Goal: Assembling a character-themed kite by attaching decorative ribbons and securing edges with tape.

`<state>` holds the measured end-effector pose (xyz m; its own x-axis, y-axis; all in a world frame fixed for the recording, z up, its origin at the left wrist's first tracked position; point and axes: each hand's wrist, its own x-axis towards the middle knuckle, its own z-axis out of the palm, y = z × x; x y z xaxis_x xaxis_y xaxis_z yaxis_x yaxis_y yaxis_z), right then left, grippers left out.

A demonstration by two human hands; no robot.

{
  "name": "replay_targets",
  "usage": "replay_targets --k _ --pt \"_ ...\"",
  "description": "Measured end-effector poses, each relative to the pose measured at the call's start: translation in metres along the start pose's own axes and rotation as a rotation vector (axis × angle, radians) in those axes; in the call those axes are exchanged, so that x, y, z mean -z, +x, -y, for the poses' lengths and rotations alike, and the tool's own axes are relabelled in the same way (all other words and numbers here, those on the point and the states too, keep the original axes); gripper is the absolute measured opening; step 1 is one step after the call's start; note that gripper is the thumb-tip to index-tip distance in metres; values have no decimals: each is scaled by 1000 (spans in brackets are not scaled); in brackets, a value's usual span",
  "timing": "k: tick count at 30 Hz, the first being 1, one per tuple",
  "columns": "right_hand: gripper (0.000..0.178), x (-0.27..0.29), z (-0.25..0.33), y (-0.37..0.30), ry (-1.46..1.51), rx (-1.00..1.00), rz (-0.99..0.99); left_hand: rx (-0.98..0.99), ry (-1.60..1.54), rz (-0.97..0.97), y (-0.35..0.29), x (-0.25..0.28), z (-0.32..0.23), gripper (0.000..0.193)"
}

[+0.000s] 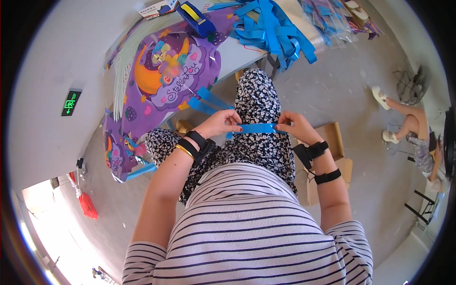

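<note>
A short length of blue ribbon [259,128] is stretched level over my lap. My left hand [223,122] pinches its left end, and my right hand [292,126] pinches the right end. Just beyond my left hand, more blue strips [206,100] lead toward a purple printed kite-like sheet [175,76], which hangs over the table's near edge. That sheet carries an orange moon and a cartoon figure. Whether the strips join the ribbon in my hands is hidden behind the left hand.
A heap of blue ribbons [273,33] lies on the table [237,59], beside a blue tape dispenser [195,19]. Clear plastic packets [327,21] are at the far right. An open cardboard box [332,137] sits on the floor to my right. Another person [418,128] is seated farther right.
</note>
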<state>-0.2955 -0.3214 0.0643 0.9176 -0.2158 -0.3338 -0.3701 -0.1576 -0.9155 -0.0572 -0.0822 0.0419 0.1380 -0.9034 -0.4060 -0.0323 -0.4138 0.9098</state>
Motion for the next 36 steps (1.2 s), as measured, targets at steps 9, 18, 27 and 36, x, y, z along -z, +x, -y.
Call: replay_targets --k 9,18,27,36 --pt "16 -8 -4 0 -71 -17 -56 -23 60 -22 -4 -7 15 13" --pt "14 -12 15 1 -267 145 -76 -397 508 -287 -4 -37 -43 27" --pt "15 -13 25 8 -550 419 -203 -419 553 -284 22 -65 -57 28" --pt "10 -7 26 11 -323 291 -124 -239 264 -225 31 -47 -43 13"
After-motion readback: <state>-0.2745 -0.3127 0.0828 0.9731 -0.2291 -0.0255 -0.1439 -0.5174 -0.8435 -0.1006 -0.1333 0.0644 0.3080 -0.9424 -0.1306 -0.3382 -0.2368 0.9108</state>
